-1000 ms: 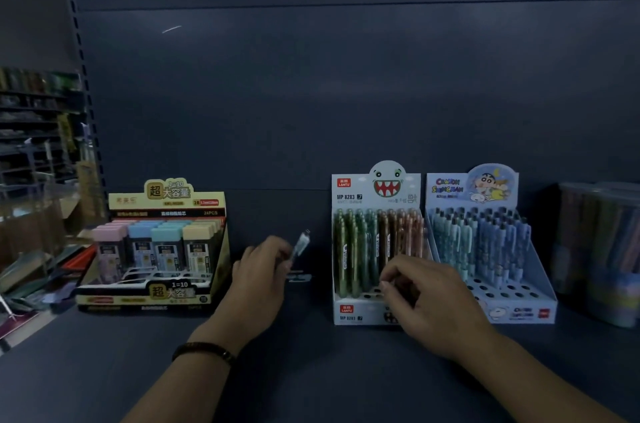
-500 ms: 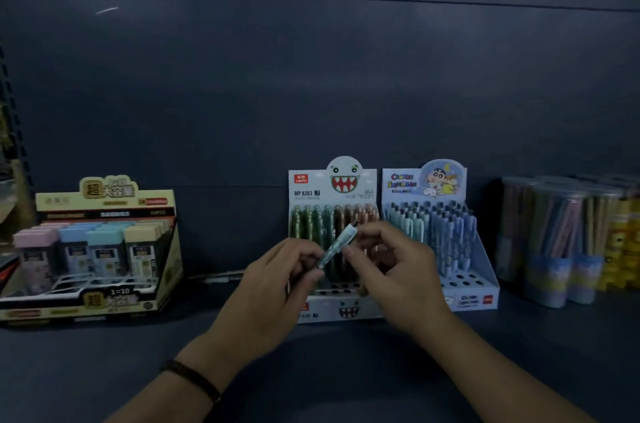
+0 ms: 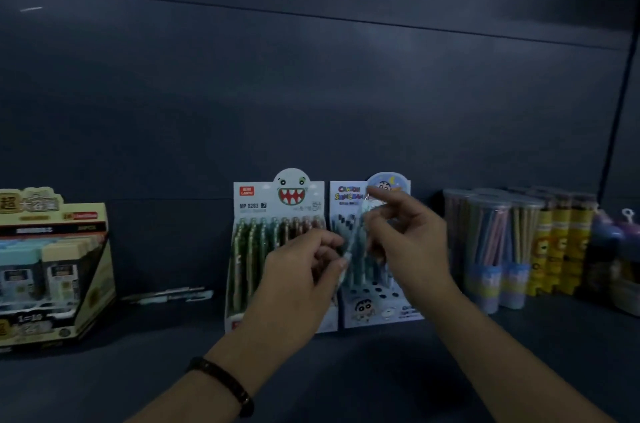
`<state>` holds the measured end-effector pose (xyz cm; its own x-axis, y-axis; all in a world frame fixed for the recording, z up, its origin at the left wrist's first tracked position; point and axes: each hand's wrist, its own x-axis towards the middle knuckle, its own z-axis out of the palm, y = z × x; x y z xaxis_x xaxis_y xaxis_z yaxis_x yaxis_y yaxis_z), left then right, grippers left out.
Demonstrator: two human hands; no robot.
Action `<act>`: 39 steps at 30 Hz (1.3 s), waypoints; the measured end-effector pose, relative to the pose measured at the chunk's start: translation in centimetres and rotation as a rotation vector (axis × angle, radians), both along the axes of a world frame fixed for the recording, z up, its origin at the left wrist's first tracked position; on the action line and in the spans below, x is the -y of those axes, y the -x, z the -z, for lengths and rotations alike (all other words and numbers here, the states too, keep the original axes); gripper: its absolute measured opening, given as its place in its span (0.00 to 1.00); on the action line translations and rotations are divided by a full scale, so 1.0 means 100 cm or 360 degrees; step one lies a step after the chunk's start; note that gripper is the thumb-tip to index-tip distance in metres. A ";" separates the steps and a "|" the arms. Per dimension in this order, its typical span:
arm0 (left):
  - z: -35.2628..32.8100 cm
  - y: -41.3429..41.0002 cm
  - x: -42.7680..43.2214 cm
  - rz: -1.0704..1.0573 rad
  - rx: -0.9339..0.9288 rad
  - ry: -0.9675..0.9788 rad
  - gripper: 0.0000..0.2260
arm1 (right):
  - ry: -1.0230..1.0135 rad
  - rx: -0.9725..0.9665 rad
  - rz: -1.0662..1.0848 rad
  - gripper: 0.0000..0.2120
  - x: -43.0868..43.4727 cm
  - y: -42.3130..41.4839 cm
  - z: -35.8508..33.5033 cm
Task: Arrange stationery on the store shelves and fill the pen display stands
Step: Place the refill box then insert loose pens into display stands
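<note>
Far left: yellow cardboard display box [image 3: 52, 266] with pastel blue and cream plastic cases standing in rows; cut off by the frame edge.
Base: dark grey metal shelf [image 3: 346, 374] carrying all the stock.
Loose stock: a few slim pens [image 3: 169, 294] lying flat on the shelf, between the yellow box and the next stand.
Left-centre: white cardboard pen stand with a toothy monster face [image 3: 280, 197]; green pens on its left, brown on its right, all upright.
My left hand [image 3: 298, 280]: fingers curled, thumb and forefinger pinching the lower end of the pen; dark beaded bracelet [image 3: 221, 384] on the wrist.
Item in hand: pale plastic pen [image 3: 356, 228], off the shelf, tilted with its top to the right, in front of the left part of the cartoon-boy stand.
My right hand [image 3: 405, 242]: thumb and fingers pinching the pen's upper part, forefinger lifted; blur hides the exact contact.
Right-centre: pale blue cardboard pen stand with a cartoon boy [image 3: 349, 194], touching the monster stand; blue pens at the back, open holes in the front rows.
Right: clear plastic round tubs of coloured pencils [image 3: 491, 249], close together.
Far right: yellow printed tubs [image 3: 561, 249]; beyond them a purple item too blurred to identify.
</note>
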<state>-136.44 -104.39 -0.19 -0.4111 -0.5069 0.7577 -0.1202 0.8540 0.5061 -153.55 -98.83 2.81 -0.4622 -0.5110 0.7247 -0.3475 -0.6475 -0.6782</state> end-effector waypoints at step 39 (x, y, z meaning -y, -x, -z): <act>0.056 0.023 0.003 -0.0181 0.0697 0.0681 0.28 | -0.0433 -0.0965 0.0937 0.17 0.002 0.051 0.033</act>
